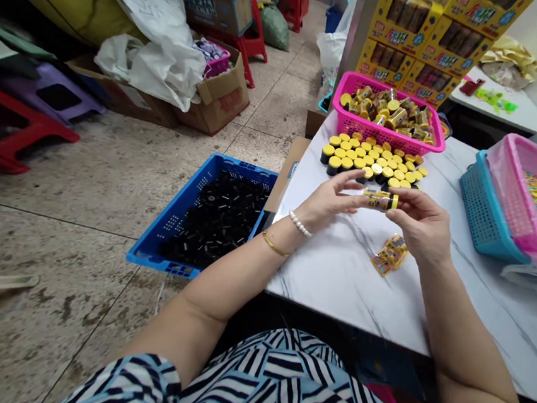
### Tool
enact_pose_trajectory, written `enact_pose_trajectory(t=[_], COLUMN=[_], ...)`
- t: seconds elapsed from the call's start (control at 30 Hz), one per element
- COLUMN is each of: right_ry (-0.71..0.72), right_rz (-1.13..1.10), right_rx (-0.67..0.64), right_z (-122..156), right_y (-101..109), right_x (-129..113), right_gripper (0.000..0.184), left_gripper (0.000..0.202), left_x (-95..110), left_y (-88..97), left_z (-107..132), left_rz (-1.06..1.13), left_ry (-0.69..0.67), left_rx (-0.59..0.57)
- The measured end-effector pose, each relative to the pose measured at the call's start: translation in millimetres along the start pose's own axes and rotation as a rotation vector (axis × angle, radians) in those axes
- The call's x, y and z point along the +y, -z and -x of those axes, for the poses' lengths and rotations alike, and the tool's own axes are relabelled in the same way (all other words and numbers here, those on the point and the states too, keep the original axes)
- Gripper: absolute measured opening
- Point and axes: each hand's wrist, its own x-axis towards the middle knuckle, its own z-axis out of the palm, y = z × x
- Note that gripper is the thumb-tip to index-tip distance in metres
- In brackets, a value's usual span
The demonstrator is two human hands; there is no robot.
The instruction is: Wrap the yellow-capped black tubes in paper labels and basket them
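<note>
Both hands hold one small tube with a yellow cap and a printed label, lying sideways above the white marble table. My left hand pinches its left end, and my right hand grips the capped right end. Just behind the tube stand several rows of black tubes with yellow caps. A small stack of printed stickers lies on the table below my right hand.
A pink basket of labelled tubes sits behind the rows, with yellow display boxes beyond. A blue crate of black tubes stands on the floor at left. At right, a teal basket holds a pink one with coloured bits.
</note>
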Motion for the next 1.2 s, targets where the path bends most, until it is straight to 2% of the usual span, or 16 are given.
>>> enact_pose_trajectory(t=[0.07,0.1,0.23,0.33,0.47,0.57,0.63,0.73,0.8,0.87,0.93,1.07,1.13,1.2], right_ry=[0.047,0.077,0.178,0.184,0.185,0.15,0.062,-0.146,-0.229,-0.225,-0.161,-0.027,-0.095,-0.275], right_rz=[0.046,0.084,0.289,0.321,0.307,0.288,0.249,0.108,0.005,-0.053,-0.061,0.011,-0.023,-0.133], right_rx=[-0.044,-0.058,-0.063,-0.067,-0.087,-0.048,0.0,0.022,0.017,0.032,0.063,0.107,0.102,0.045], right_z=[4.2,6.7,17.5,24.1,28.1,30.1,31.5,31.7,30.7,29.6,29.4,31.5,32.2,31.8], right_y=[0.1,-0.5,0.1,4.4,6.1,3.8,2.2,0.3,-0.9,-2.4,-3.9,-7.1,-9.3,-11.3], right_x=[-1.7,-2.5,-3.9,-1.1,3.7,2.5,0.5,0.0,2.3,5.5,8.3,13.1,16.5,20.8], right_gripper=[0.041,0.042,0.042,0.036,0.035,0.033,0.031,0.026,0.028,0.032,0.036,0.041,0.039,0.034], left_gripper=[0.063,0.058,0.052,0.052,0.045,0.043,0.041,0.036,0.035,0.041,0.046,0.041,0.039,0.04], left_x=[-3.6,-6.1,-14.2,-14.4,-13.4,-15.8,-18.3,-21.2,-22.0,-21.4,-19.8,-15.7,-14.5,-13.7], left_y=[-0.9,-1.8,-5.6,-6.8,-5.5,-5.3,-6.5,-9.6,-11.4,-11.8,-10.7,-8.2,-8.9,-10.6], left_z=[-0.3,-0.1,2.4,3.5,0.8,-0.8,0.0,3.4,5.4,6.0,5.3,3.8,4.2,4.6], left_rz=[-0.007,-0.018,-0.051,-0.06,-0.104,-0.115,-0.122,-0.202,-0.274,-0.286,-0.252,-0.257,-0.285,-0.32], left_ry=[0.032,0.044,0.037,0.073,0.109,0.044,-0.056,-0.223,-0.278,-0.262,-0.197,-0.1,-0.121,-0.132], left_rx=[-0.165,-0.202,-0.241,-0.277,-0.217,-0.21,-0.236,-0.264,-0.249,-0.209,-0.152,-0.103,-0.106,-0.107])
